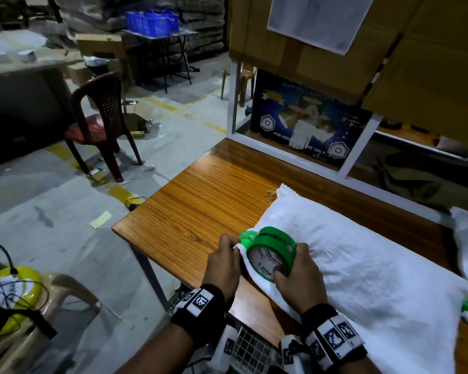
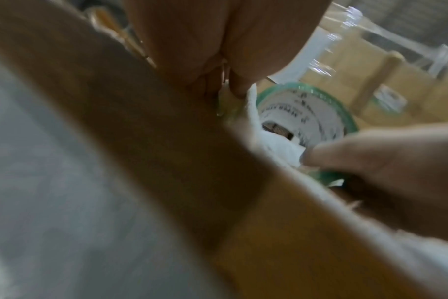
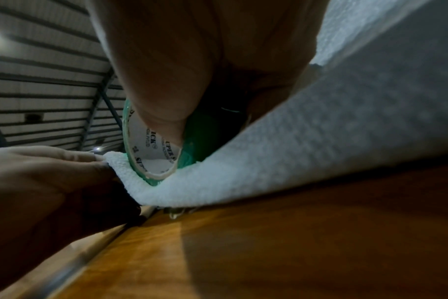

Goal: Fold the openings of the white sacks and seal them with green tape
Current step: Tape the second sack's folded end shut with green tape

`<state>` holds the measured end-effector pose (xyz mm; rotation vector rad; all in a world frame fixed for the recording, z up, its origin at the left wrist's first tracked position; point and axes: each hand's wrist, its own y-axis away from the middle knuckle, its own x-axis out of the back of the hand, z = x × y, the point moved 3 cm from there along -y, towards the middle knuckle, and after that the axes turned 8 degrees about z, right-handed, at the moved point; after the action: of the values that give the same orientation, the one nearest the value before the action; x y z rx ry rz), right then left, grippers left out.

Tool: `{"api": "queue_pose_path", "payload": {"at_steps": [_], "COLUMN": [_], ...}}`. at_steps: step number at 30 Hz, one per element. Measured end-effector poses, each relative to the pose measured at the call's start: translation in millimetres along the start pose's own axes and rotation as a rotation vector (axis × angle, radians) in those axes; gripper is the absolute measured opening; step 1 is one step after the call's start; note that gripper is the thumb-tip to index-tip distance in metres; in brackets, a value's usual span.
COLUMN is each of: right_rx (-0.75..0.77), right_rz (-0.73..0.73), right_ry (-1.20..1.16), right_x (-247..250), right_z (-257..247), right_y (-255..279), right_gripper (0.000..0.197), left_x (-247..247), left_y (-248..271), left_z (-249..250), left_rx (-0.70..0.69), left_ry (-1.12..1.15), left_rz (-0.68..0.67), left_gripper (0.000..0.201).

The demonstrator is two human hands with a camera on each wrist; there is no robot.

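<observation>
While the left hand (image 1: pixel 223 261) pinches the folded sack (image 1: pixel 362 265) corner w/ the tape's free end, the right hand (image 1: pixel 297 276) grips the green tape roll (image 1: pixel 272 252) atop it (prob. tensioning the strip), sack flat on the surface (image 1: pixel 200 201).

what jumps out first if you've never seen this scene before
The bright green tape roll stands out most, gripped by the right hand on the near-left end of a white sack lying on the wooden table. The left hand pinches the sack's edge beside the roll. Further back on the left stands a dark red plastic chair.
</observation>
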<state>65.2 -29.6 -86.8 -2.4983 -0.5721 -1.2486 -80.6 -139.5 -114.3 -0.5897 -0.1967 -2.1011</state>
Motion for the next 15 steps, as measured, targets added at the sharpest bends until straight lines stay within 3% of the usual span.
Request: {"api": "queue_pose_path", "payload": {"at_steps": [3, 8, 12, 14, 15], "right_rx": [0.005, 0.014, 0.020, 0.029, 0.035], "right_rz": [0.002, -0.002, 0.004, 0.006, 0.006], "right_ry": [-0.003, -0.003, -0.028, -0.039, -0.041], "right_x": [0, -1, -1, 0, 0], "right_z": [1, 1, 3, 5, 5], "right_y": [0, 1, 1, 2, 2], "right_gripper": [0.054, 0.054, 0.052, 0.051, 0.050], "left_x": [-6, -12, -2, 3, 4], "left_y": [-1, 2, -6, -18, -25], "left_z": [-7, -7, 1, -2, -4], "left_rx": [0.110, 0.424, 0.722, 0.868, 0.864], "left_ry": [0.127, 0.568, 0.925, 0.957, 0.872], "left_rz": [-0.018, -0.064, -0.190, -0.274, -0.339], "left_gripper": [0.009, 0.010, 0.012, 0.015, 0.019]}}
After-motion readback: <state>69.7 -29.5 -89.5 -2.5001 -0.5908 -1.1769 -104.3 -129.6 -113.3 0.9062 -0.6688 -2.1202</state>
